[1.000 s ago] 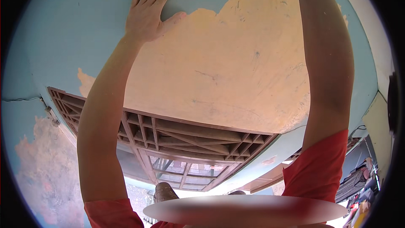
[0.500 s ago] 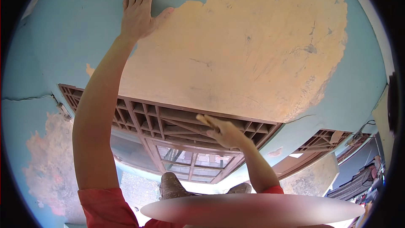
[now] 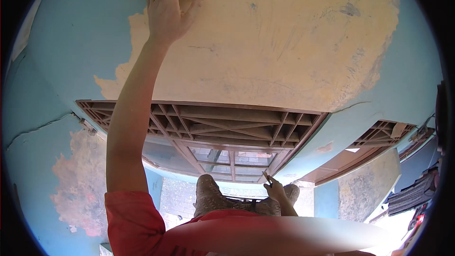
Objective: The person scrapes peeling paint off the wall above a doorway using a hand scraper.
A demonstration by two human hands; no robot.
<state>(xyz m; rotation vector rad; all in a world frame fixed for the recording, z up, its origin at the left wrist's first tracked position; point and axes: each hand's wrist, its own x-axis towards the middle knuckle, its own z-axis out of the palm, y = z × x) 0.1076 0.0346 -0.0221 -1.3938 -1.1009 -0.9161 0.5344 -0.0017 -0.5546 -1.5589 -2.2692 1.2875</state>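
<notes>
My left hand point(image 3: 168, 12) reaches up to the wall, its fingers spread and the thumb apart, with nothing in it. It lies over the yellowish bare patch point(image 3: 246, 47), and its fingertips run up to the top edge of the view. Around the patch is peeling blue paint point(image 3: 90, 42) with a ragged border. Low in front of my body, my right hand point(image 3: 276, 192) is closed round a small scraper point(image 3: 267, 178) with a dark handle and a thin, pale tip. Most of the scraper's handle is hidden by the fingers.
Below the bare patch runs a brown wooden vent grille point(image 3: 227, 118) above a paned window point(image 3: 232, 156). A thin cable point(image 3: 40, 128) hangs on the left wall. At lower right are a second grille point(image 3: 384, 132) and dark cloth point(image 3: 412, 194). My spattered trousers point(image 3: 208, 194) show below.
My right hand has dropped with the scraper from in front of the grille down to my lap. My left hand has shifted slightly right across the wall, and the view has moved.
</notes>
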